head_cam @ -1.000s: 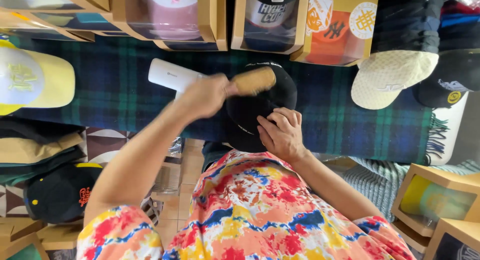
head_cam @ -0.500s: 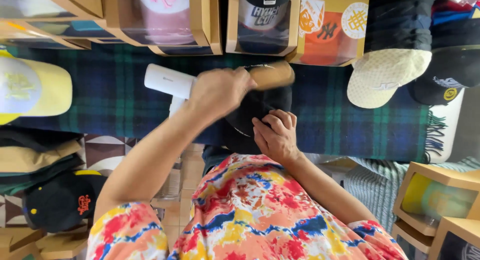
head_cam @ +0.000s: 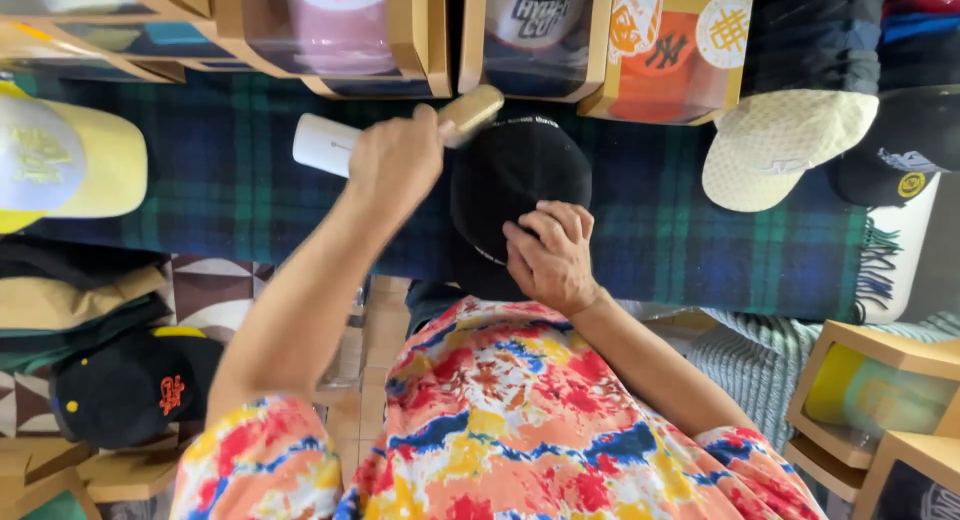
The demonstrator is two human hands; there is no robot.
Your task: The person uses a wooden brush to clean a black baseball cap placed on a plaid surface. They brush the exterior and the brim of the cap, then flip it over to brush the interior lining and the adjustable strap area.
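Left hand (head_cam: 395, 165): fingers were wrapped shut round the middle of a brush (head_cam: 400, 132), knuckles up, at about 10 o'clock from the cap's crown.
Brush: white handle stuck out toward 9 o'clock; tan wooden head pointed toward 2 o'clock, its tip at the cap's upper left edge. Whether the bristles touched the cloth could not be told.
Right hand (head_cam: 552, 255): lay flat, fingers loosely spread and curved over the cap's lower right side, at about 5 o'clock on the crown; it pressed down and gripped nothing else.
Black cap (head_cam: 515, 175): sat crown up on the plaid blanket (head_cam: 230, 180), near the middle of the view, directly ahead of the person's tie-dye shirt (head_cam: 500, 410).
Surroundings: wooden display boxes (head_cam: 430, 40) with caps ran along 12 o'clock; a cream cap (head_cam: 775, 145) lay at 3 o'clock, a yellow cap (head_cam: 65, 160) at 9 o'clock, another black cap (head_cam: 135, 385) at 8 o'clock, all well apart from the hands.
Handling note: the brushing looked best done in short, light strokes in one direction, away from the steadying hand, head kept flat to the panel.
Hold note: the right hand would serve best pressing firmly enough to stop the crown sliding or denting, with fingers kept out of the stroke path.
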